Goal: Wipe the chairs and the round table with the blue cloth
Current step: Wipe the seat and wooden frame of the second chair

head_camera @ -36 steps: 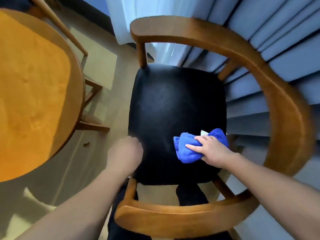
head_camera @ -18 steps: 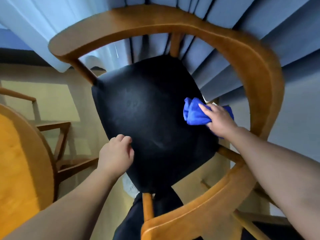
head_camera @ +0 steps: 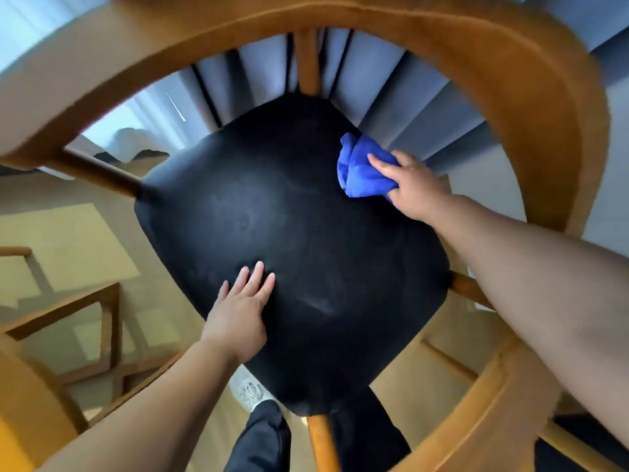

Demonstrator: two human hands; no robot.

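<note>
A wooden chair with a curved backrest (head_camera: 510, 83) and a black padded seat (head_camera: 299, 233) fills the view from above. My right hand (head_camera: 412, 185) grips the bunched blue cloth (head_camera: 360, 168) and presses it on the seat's far right corner. My left hand (head_camera: 241, 308) lies flat on the seat's near left edge, fingers spread, holding nothing. The round table (head_camera: 20, 413) shows only as an orange-brown edge at the lower left.
Grey curtains (head_camera: 401, 97) hang right behind the chair. Wooden table legs and braces (head_camera: 109, 321) stand on the light floor at the left. My dark trouser legs and a white shoe (head_camera: 250, 391) are under the seat's near corner.
My right hand slid the blue cloth from the seat's near right side toward the far right corner. My left hand went from a closed hold on the seat edge to lying flat. The view turned and drew closer.
</note>
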